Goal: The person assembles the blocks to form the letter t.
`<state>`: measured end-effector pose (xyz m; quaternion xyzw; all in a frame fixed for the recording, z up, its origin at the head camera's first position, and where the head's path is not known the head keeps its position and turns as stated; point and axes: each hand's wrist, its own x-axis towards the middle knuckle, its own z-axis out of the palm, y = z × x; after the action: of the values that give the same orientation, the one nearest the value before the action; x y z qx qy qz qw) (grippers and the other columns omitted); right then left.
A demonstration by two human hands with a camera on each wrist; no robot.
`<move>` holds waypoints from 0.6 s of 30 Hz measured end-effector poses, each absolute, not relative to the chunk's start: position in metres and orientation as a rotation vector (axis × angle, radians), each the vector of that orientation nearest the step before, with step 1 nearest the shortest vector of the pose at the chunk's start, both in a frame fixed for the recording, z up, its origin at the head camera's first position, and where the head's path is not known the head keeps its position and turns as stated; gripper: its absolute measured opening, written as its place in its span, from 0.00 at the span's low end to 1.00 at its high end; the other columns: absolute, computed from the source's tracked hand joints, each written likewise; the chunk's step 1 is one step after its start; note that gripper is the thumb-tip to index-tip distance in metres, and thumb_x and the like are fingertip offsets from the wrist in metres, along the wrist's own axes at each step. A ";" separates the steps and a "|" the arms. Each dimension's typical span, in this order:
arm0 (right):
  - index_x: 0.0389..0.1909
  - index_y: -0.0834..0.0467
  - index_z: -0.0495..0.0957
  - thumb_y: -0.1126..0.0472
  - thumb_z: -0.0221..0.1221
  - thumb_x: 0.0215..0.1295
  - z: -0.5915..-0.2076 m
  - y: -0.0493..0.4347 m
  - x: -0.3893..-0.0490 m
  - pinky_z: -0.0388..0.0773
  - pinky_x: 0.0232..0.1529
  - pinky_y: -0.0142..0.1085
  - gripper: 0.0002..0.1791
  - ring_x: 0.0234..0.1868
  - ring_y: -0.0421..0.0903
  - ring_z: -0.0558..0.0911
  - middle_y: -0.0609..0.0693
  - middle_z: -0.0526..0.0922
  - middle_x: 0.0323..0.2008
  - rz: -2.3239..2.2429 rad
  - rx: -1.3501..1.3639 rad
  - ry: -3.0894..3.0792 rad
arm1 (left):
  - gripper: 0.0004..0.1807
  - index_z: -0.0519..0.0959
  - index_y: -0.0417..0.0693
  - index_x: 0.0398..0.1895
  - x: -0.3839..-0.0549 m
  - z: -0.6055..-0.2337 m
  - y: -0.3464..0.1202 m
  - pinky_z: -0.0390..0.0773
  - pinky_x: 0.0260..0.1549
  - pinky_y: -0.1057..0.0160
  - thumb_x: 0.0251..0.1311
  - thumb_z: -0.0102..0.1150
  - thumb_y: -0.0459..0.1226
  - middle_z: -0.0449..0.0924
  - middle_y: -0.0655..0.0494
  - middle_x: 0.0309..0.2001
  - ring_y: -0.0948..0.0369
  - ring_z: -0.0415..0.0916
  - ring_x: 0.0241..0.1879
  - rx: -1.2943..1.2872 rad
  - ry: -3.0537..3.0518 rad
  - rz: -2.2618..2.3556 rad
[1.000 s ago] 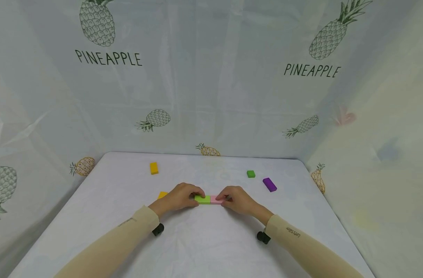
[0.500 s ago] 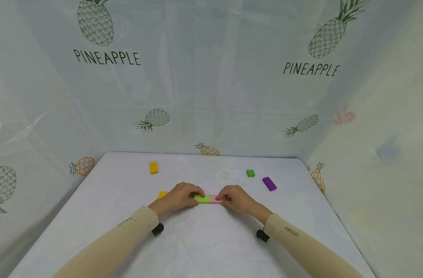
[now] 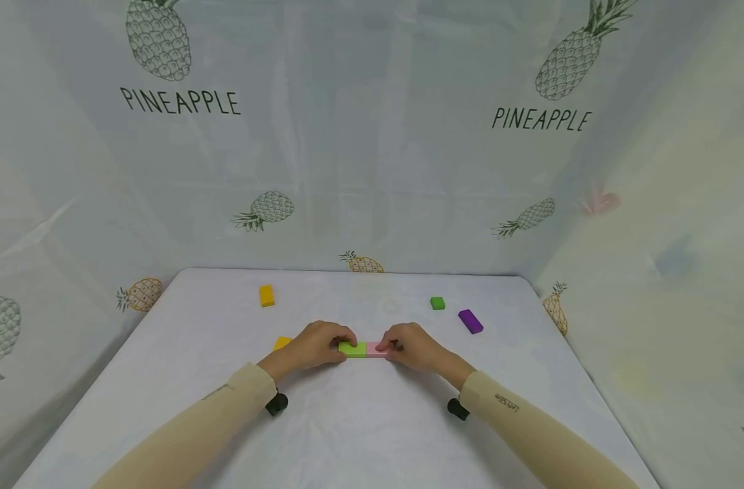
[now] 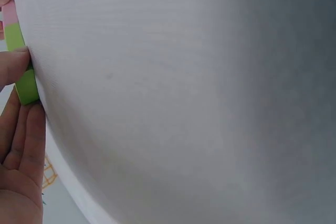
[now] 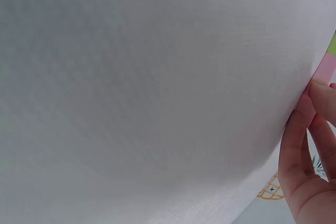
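A light green block (image 3: 353,350) and a pink block (image 3: 373,350) lie end to end on the white table, their short ends meeting. My left hand (image 3: 318,345) pinches the light green block between thumb and fingers at its left end. From the other side my right hand (image 3: 415,348) pinches the pink block, covering much of its right end. In the left wrist view the thumb presses the green block's (image 4: 27,87) near side. The right wrist view shows thumb and fingers around the end of the pink block (image 5: 306,109).
One yellow block (image 3: 267,296) lies at the back left; another yellow block (image 3: 282,343) is partly hidden behind my left wrist. At the back right are a small green block (image 3: 437,303) and a purple block (image 3: 471,321). Pineapple-print cloth (image 3: 360,156) surrounds the table (image 3: 372,428).
Both hands keep their hold on the two blocks, which stay end to end. The whole head view has shifted slightly; nothing else has visibly moved.
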<state>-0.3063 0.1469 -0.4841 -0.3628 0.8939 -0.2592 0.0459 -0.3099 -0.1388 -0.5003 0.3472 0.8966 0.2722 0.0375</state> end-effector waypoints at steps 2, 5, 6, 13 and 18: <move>0.45 0.56 0.90 0.69 0.70 0.68 -0.484 0.146 -0.307 0.85 0.49 0.38 0.08 0.44 0.42 0.84 0.47 0.90 0.44 -0.782 -1.102 2.728 | 0.15 0.87 0.57 0.52 -0.309 -0.499 -0.138 0.77 0.47 0.62 0.64 0.75 0.35 0.86 0.67 0.46 0.64 0.76 0.41 1.066 2.753 0.836; 0.46 0.56 0.90 0.69 0.70 0.68 -0.484 0.146 -0.307 0.85 0.49 0.38 0.08 0.44 0.42 0.84 0.47 0.90 0.44 -0.775 -1.102 2.726 | 0.15 0.86 0.57 0.51 -0.309 -0.498 -0.138 0.76 0.46 0.63 0.64 0.75 0.35 0.86 0.67 0.45 0.65 0.75 0.41 1.061 2.764 0.820; 0.46 0.56 0.90 0.69 0.70 0.68 -0.484 0.146 -0.308 0.85 0.49 0.37 0.08 0.44 0.42 0.84 0.47 0.90 0.44 -0.775 -1.104 2.725 | 0.15 0.86 0.57 0.51 -0.309 -0.498 -0.137 0.76 0.46 0.62 0.64 0.75 0.35 0.86 0.67 0.45 0.65 0.75 0.41 1.062 2.768 0.815; 0.45 0.56 0.90 0.68 0.71 0.68 -0.484 0.146 -0.309 0.83 0.45 0.33 0.08 0.39 0.40 0.80 0.45 0.89 0.42 -0.762 -1.112 2.725 | 0.15 0.86 0.57 0.50 -0.308 -0.497 -0.136 0.75 0.45 0.62 0.63 0.75 0.34 0.85 0.66 0.43 0.64 0.75 0.40 1.036 2.764 0.820; 0.45 0.55 0.90 0.68 0.71 0.68 -0.483 0.146 -0.308 0.82 0.45 0.32 0.08 0.38 0.39 0.79 0.45 0.88 0.41 -0.766 -1.108 2.719 | 0.15 0.85 0.57 0.50 -0.308 -0.498 -0.136 0.76 0.46 0.61 0.63 0.75 0.34 0.85 0.66 0.44 0.62 0.76 0.42 1.026 2.760 0.839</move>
<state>-0.3083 0.1457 -0.4834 -0.3646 0.8947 -0.2522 0.0535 -0.3081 -0.1355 -0.4982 0.3348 0.9007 0.2739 0.0398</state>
